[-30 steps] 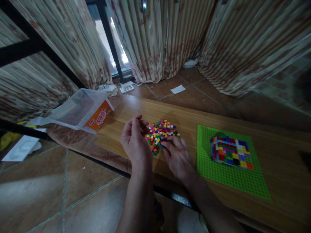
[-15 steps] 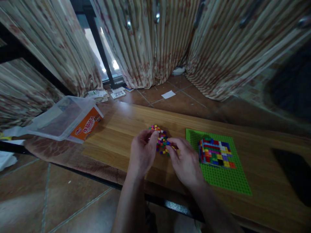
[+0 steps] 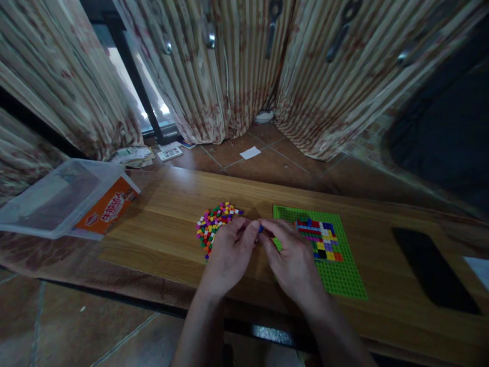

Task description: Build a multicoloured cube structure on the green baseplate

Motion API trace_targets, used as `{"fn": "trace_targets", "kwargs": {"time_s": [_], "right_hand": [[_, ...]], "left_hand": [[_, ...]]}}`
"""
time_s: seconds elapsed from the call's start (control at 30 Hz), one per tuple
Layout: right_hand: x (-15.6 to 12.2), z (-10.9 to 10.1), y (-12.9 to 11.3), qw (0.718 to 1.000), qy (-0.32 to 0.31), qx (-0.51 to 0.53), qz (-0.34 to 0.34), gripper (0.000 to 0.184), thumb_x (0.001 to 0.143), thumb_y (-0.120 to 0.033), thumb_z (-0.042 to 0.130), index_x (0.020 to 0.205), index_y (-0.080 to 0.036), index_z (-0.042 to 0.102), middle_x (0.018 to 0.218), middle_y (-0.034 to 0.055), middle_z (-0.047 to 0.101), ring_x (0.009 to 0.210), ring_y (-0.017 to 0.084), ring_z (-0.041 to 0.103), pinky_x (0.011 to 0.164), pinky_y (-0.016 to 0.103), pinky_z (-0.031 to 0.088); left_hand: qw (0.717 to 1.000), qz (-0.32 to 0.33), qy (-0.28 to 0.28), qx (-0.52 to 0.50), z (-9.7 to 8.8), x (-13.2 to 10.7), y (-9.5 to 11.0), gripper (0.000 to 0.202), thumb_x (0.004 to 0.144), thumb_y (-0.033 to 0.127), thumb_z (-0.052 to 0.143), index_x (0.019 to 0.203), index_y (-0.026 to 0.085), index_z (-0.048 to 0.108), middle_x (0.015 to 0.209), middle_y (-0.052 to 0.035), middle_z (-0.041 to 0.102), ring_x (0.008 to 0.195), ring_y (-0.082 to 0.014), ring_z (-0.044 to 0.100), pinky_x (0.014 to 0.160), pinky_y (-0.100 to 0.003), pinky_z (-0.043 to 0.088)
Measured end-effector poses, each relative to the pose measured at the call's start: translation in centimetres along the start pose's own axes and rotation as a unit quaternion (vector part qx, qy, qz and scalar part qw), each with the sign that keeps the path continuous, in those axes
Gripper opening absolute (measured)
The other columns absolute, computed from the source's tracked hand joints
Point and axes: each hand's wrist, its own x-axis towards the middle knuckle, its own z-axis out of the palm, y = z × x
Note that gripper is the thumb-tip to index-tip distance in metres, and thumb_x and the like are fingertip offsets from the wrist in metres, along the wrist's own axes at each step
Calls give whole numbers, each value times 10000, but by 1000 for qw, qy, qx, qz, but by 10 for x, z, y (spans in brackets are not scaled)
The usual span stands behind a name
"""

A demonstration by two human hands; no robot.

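My two hands meet above the wooden tabletop, between the loose bricks and the green baseplate. A small blue toy brick (image 3: pixel 261 229) sits between the fingertips of my right hand (image 3: pixel 289 251), which is closed in a pinch. My left hand (image 3: pixel 234 248) is closed too, thumb pressed to fingers right beside the blue brick; what it holds is hidden. Left of it lies a pile of small multicoloured bricks (image 3: pixel 214 220), partly covered by that hand. Behind my right hand, a block of joined coloured bricks (image 3: pixel 324 239) stands on the green studded baseplate (image 3: pixel 344 278).
A clear plastic bin (image 3: pixel 57 196) with an orange label stands at the table's left end. On the right lie a dark flat slab (image 3: pixel 433 267) and a white sheet (image 3: pixel 477 270). Papers (image 3: pixel 133 155) rest on the tiled floor by the curtains (image 3: pixel 244 76).
Both hands have come away from the brick pile toward the baseplate and drawn together, the blue brick moving with my right hand. More of the pile shows. The view has turned right.
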Motion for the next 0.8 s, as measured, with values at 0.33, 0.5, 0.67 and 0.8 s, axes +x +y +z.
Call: {"fn": "trace_targets", "kwargs": {"time_s": [0.33, 0.5, 0.67, 0.8], "right_hand": [[-1, -12, 0, 1000, -5, 9, 19, 174, 902, -137, 564, 979, -206, 704, 937, 45, 734, 863, 193, 668, 780, 332, 528], [-2, -28, 8, 996, 1, 65, 58, 158, 895, -219, 615, 1017, -249, 712, 976, 10, 750, 879, 167, 696, 806, 305, 544], [-6, -64, 49, 986, 79, 49, 137, 236, 881, -358, 622, 1081, -272, 714, 1060, 27, 748, 935, 207, 708, 820, 350, 559], [-11, -91, 86, 971, 98, -31, 215, 270, 859, -416, 614, 1021, -229, 723, 1001, 62, 756, 906, 244, 709, 812, 388, 546]], "left_hand": [[1000, -7, -10, 12, 13, 1, -4, 312, 896, 381, 513, 678, 165, 571, 617, 29, 513, 593, -99, 464, 568, -216, 371], [998, -49, -3, -40, 12, 4, -2, 302, 863, 413, 533, 705, 163, 594, 662, 6, 596, 603, -113, 521, 578, -220, 405], [981, -31, 58, 182, 6, 9, -6, 267, 881, 355, 501, 754, 174, 650, 680, -9, 635, 638, -143, 563, 638, -249, 414], [942, -61, 59, 325, 3, 11, -9, 252, 882, 302, 482, 853, 191, 707, 797, -53, 717, 727, -187, 640, 680, -278, 431]]}}
